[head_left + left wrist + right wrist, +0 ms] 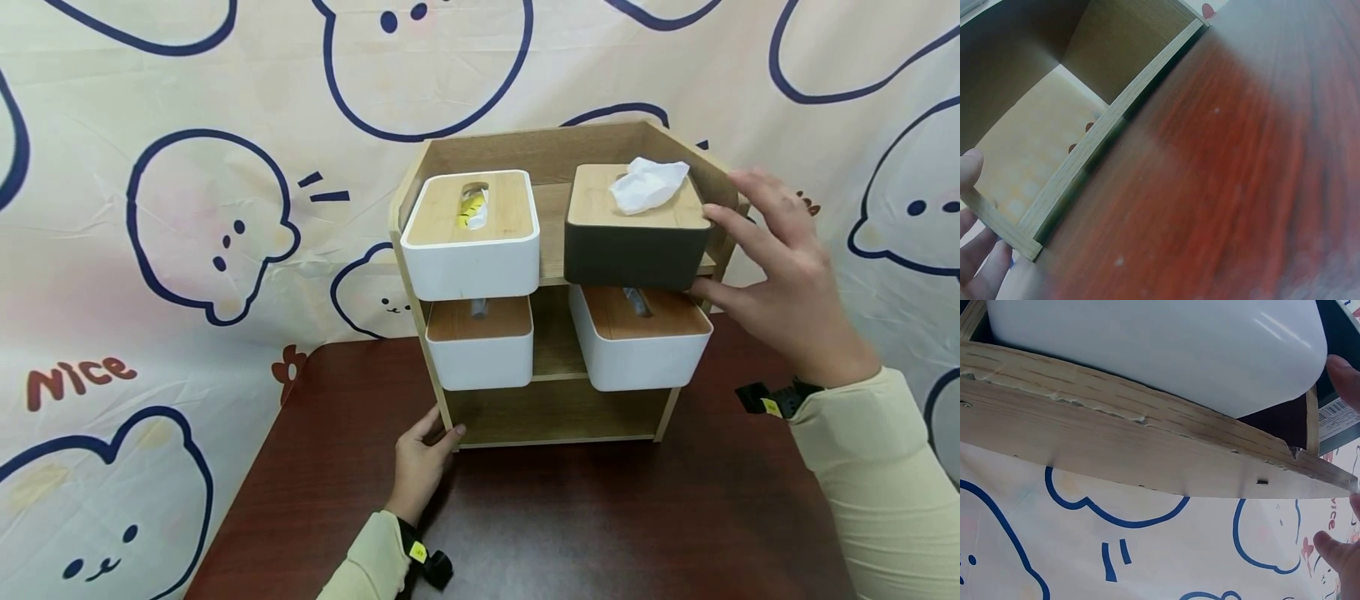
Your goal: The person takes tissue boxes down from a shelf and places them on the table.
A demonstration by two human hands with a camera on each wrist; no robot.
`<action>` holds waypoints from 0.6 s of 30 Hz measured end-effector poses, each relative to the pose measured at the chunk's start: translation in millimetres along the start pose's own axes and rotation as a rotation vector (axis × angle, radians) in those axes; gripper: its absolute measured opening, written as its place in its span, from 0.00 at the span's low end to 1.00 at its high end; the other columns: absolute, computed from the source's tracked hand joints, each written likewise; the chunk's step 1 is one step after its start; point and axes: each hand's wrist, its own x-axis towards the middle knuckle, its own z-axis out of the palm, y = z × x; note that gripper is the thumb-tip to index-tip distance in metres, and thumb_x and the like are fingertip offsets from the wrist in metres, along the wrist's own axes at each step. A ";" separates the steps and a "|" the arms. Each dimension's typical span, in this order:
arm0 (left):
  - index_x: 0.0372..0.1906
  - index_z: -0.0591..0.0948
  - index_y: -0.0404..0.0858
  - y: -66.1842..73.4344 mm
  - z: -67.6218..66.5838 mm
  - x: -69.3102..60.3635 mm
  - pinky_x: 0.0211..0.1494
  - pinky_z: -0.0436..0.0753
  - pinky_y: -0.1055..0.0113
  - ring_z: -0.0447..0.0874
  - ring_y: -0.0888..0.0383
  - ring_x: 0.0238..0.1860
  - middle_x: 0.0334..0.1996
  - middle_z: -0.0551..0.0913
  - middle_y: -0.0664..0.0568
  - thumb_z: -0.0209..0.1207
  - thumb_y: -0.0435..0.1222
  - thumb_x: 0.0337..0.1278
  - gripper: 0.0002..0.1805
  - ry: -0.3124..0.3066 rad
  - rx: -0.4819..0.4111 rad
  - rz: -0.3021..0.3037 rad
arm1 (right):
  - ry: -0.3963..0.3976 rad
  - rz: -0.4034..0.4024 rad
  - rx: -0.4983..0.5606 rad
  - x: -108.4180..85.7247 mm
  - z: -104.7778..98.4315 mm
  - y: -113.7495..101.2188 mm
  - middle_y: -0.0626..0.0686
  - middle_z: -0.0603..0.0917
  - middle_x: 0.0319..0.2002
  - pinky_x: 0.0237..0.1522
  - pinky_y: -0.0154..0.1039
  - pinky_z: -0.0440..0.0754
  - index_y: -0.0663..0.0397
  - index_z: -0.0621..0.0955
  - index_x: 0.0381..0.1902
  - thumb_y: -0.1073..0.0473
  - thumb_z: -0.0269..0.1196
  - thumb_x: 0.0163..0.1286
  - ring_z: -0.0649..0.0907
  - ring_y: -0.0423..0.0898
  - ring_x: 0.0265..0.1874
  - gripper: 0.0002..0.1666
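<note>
A small wooden shelf (551, 158) holds several tissue boxes. My left hand (423, 467) grips the foot of its left side panel, thumb in front; the left wrist view shows those fingers (985, 265) around the panel edge. At the upper right, my right hand (798, 275) holds the right corner of a dark tissue box (637, 254) with a wooden lid and a white tissue sticking out. Its index finger touches the lid corner and its thumb is at the bottom corner. Another finger lies by the side panel. In the right wrist view, the thumb (1344, 375) touches the dark box.
A white tissue box (472, 271) stands at upper left. On the middle level sit a smaller white box (480, 362) and another white box (648, 362), both jutting forward. The dark red table (562, 517) lies below, and a cartoon-printed cloth (225, 92) hangs behind.
</note>
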 end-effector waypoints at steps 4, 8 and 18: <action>0.66 0.73 0.32 -0.3 0.2 0.0 0.39 0.85 0.64 0.81 0.41 0.52 0.54 0.79 0.33 0.67 0.29 0.56 0.31 0.002 0.001 0.001 | -0.019 0.024 0.040 1.7 0.4 -1.5 0.58 0.66 0.70 0.68 0.52 0.61 0.65 0.77 0.58 0.29 0.55 0.66 0.60 0.57 0.71 0.44; 0.64 0.75 0.35 -0.1 0.9 -0.1 0.39 0.84 0.65 0.81 0.42 0.51 0.53 0.80 0.33 0.68 0.29 0.56 0.29 0.014 0.018 0.008 | -0.048 0.052 0.087 3.1 0.7 -3.0 0.56 0.67 0.70 0.69 0.50 0.58 0.65 0.76 0.59 0.29 0.55 0.64 0.58 0.55 0.72 0.46; 0.64 0.76 0.37 1.4 1.5 0.4 0.38 0.84 0.65 0.82 0.43 0.51 0.53 0.80 0.34 0.68 0.30 0.56 0.29 0.022 0.021 -0.006 | -0.098 0.040 0.133 6.0 -1.3 -5.4 0.57 0.71 0.67 0.70 0.52 0.55 0.64 0.74 0.61 0.30 0.57 0.63 0.58 0.57 0.72 0.46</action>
